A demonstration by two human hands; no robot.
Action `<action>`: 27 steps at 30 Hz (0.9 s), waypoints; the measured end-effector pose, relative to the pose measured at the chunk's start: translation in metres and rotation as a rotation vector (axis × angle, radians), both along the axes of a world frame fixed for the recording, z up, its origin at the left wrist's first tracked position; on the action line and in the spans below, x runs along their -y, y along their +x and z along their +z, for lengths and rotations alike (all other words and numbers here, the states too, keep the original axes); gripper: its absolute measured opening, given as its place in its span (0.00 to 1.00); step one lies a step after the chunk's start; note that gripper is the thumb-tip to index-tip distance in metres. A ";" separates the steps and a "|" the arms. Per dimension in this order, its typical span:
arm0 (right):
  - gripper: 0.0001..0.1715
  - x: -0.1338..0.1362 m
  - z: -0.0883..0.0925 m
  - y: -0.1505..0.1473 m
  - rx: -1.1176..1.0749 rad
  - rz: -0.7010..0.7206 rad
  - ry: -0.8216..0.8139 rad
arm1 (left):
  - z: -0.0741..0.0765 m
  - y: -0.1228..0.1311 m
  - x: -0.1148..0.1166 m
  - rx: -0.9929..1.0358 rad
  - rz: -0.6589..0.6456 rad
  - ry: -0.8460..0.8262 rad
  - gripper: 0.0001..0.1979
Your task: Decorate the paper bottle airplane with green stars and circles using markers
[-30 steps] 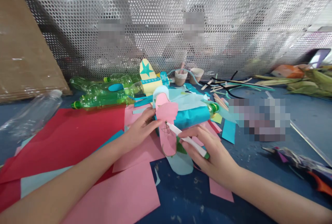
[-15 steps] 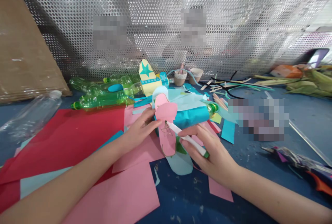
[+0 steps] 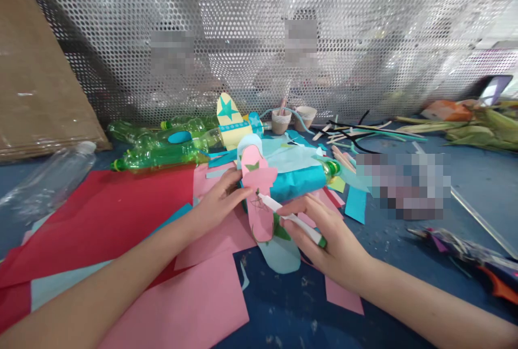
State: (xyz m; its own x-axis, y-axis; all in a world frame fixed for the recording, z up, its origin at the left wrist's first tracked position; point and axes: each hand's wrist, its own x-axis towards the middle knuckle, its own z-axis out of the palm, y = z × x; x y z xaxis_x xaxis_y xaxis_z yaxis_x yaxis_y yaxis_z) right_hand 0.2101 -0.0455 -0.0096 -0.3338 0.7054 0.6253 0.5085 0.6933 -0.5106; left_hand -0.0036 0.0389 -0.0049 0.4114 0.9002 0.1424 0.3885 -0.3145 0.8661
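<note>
My left hand (image 3: 216,200) pinches the left edge of a pink paper cut-out (image 3: 259,192) that lies across a bottle wrapped in teal paper (image 3: 301,179). My right hand (image 3: 327,238) grips a white marker with a green end (image 3: 293,219); its tip touches the pink cut-out near the middle. A pale blue paper shape (image 3: 283,252) lies under the pink piece. Green star marks show on the pink paper.
Red (image 3: 117,209) and pink paper sheets (image 3: 194,300) cover the blue table at left. Green plastic bottles (image 3: 162,152) and a yellow wing with a teal star (image 3: 229,120) lie behind. A clear bottle (image 3: 52,176) sits far left, cardboard (image 3: 36,79) leans on a perforated metal screen (image 3: 283,25).
The marker tip has shifted slightly left on the pink cut-out, and a green star mark now shows near its top. Both hands stay in place.
</note>
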 end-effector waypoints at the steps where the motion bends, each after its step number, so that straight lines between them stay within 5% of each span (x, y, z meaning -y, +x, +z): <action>1: 0.06 0.000 0.000 0.000 -0.002 -0.001 0.004 | 0.000 0.000 0.000 0.004 -0.003 -0.001 0.17; 27: 0.07 0.001 0.000 0.000 -0.013 0.020 -0.007 | -0.001 0.000 -0.001 0.002 0.000 0.020 0.17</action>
